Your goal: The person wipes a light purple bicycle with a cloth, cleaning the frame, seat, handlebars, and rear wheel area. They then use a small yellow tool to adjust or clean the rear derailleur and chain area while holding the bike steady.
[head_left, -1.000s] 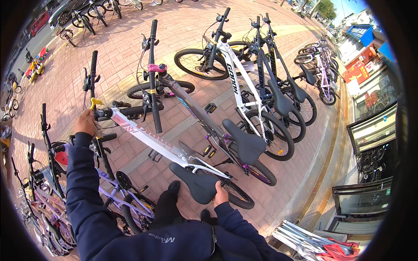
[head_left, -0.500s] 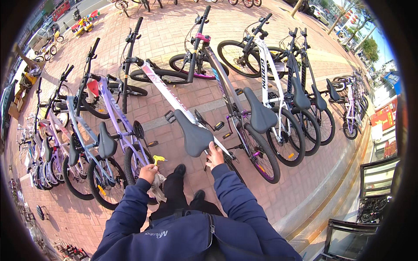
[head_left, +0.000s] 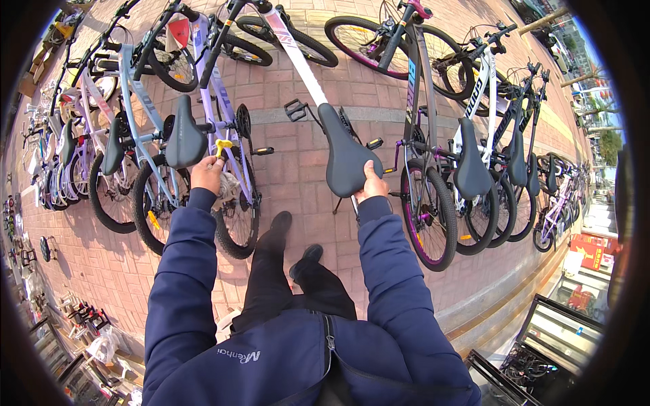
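My right hand (head_left: 372, 181) grips the back of a black bicycle saddle (head_left: 344, 152), thumb on top and fingers hidden underneath. The saddle belongs to a white and pink bicycle (head_left: 298, 61), whose frame stretches away from me. In my left hand (head_left: 206, 174), closed, is a small yellow tool (head_left: 221, 147) standing up from the fingers; its exact kind is unclear. A pale crumpled cloth (head_left: 232, 184) hangs below that hand. Near it are a lilac bicycle (head_left: 220, 115) and another black saddle (head_left: 185, 139).
Light blue and pink bicycles (head_left: 135, 111) stand close together at left. To the right, a dark grey bicycle with purple parts (head_left: 414, 101) and a white bicycle (head_left: 484, 81) stand side by side. Stone steps (head_left: 501, 314) edge the brick paving (head_left: 298, 223) at the right.
The view has shifted, and the bicycles sit elsewhere in it. My arms reach farther forward and wider apart. The right hand stays on the saddle; the left still holds the yellow tool.
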Action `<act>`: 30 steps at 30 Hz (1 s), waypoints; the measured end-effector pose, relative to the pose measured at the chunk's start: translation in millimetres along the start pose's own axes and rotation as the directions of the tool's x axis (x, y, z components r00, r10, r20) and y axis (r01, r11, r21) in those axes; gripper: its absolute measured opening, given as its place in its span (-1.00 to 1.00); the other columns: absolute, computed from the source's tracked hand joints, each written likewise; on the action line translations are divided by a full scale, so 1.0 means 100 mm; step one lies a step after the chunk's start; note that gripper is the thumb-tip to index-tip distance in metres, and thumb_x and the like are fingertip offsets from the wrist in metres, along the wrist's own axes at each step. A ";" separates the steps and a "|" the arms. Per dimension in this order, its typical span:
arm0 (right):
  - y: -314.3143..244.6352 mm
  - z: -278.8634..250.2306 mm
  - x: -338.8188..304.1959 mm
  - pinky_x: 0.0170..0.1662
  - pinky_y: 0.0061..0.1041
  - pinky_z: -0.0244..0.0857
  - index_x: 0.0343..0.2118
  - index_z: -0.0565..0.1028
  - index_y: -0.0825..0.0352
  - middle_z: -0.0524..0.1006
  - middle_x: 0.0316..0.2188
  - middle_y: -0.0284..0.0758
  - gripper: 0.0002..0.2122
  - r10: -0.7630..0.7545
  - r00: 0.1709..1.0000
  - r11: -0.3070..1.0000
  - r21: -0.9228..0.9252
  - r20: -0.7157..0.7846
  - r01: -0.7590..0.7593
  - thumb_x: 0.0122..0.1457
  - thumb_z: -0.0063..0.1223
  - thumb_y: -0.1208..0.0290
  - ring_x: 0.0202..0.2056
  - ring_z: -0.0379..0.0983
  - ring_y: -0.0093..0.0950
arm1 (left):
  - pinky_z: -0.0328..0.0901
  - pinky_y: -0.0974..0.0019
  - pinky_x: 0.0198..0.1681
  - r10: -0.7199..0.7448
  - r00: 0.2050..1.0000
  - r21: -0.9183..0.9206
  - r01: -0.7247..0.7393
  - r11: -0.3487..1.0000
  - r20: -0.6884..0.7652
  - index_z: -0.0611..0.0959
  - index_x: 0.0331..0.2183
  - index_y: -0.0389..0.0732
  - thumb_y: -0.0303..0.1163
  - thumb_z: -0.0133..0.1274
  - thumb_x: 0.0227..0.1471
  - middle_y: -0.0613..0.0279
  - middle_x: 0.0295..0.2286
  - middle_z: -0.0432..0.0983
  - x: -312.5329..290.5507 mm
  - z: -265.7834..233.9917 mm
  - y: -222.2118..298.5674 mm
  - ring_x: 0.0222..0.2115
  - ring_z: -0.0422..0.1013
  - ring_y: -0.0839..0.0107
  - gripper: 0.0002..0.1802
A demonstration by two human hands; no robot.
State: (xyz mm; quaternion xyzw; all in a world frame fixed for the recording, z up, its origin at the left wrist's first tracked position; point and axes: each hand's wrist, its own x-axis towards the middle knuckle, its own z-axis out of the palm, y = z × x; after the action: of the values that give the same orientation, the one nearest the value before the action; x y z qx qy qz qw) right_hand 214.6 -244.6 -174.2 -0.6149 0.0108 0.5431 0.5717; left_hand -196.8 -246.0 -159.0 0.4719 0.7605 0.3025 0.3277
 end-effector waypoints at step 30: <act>-1.33 -0.57 0.16 -0.15 -0.37 0.49 -0.11 0.49 0.66 0.57 -0.16 -0.08 -0.45 -0.319 0.838 0.935 -0.290 -0.443 0.203 0.21 0.15 0.09 -0.26 0.59 -0.30 | 0.40 -0.02 -0.12 0.340 0.924 0.452 -0.382 0.806 0.176 0.69 -0.20 -0.01 -0.31 -0.01 0.07 0.16 -0.04 0.43 1.74 1.20 2.46 -0.15 0.50 0.01 -0.73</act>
State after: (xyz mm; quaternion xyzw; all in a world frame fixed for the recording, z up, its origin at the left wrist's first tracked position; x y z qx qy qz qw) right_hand 342.6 -229.8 -106.8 -0.7886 0.0055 0.2859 0.5443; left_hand -33.7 22.6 -78.8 0.6866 0.6926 0.1414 0.1698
